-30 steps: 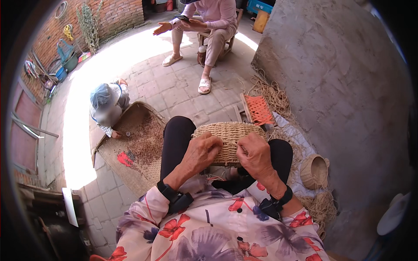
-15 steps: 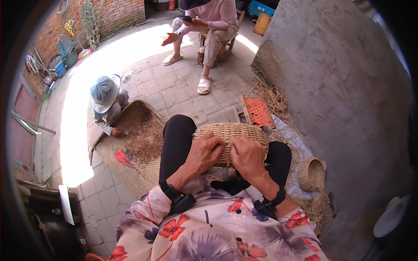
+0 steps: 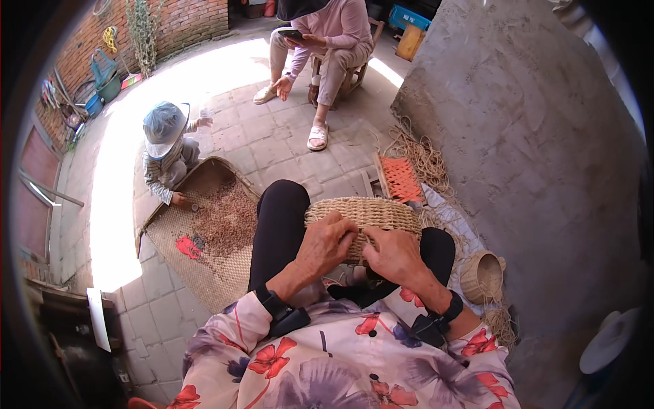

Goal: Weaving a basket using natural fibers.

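Observation:
A pale woven straw basket (image 3: 368,210) rests between my knees, with its braided rows facing up. My left hand (image 3: 323,247) lies over its near left part, with bent fingers pressed against the weave. From the right, my right hand (image 3: 395,256) meets it at the near edge, thumb and forefinger pinched together close to the left fingertips. Both hands are closed on the basket's near side. Whether a thin strand is pinched between the fingers cannot be made out. The underside of the basket is hidden.
A small round basket (image 3: 482,276) and loose straw (image 3: 501,324) lie to my right. An orange woven stool (image 3: 400,178) stands ahead. On the left, a child (image 3: 163,150) crouches by a large woven tray (image 3: 160,235) of reddish-brown bits. Another person (image 3: 344,44) sits ahead holding a phone.
My right hand has shifted down toward the basket's near edge, its wrist swinging outward. The basket tips slightly. The seated person's free hand has lowered, and the child has raised one hand.

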A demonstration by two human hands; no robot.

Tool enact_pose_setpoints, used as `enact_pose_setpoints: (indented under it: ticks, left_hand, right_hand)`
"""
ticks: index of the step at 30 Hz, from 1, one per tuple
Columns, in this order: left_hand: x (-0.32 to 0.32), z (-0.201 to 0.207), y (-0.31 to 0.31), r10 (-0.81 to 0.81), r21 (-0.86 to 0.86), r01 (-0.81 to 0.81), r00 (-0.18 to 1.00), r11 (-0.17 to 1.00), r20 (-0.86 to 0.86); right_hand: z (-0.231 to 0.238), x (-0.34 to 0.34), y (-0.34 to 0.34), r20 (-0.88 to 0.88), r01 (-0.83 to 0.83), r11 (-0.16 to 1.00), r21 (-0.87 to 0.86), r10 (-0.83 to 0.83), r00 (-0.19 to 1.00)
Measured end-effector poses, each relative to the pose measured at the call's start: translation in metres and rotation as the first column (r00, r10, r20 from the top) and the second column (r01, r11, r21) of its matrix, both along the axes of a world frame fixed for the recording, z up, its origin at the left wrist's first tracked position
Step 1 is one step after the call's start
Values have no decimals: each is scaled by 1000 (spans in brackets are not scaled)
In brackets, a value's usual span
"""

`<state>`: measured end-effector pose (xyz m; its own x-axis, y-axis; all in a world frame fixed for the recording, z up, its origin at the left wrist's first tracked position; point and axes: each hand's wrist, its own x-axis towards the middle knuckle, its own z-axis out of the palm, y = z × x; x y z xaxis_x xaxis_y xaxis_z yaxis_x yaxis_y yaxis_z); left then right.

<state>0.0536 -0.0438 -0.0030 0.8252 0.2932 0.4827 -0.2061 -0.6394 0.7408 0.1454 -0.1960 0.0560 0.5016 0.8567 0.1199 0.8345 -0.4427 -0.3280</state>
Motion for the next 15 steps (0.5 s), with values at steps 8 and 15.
enact_pose_setpoints:
  ticks: [8,15]
  left_hand:
    - [-2,2,-1,26,40,-27,1000,999,6]
    - [2,3,2,25,79,-26,1000,997,13]
  right_hand:
    - [22,13,-1,-978,193,975,-113,-143,149]
    - [2,-10,-2,-969,543,838,41,167,-184]
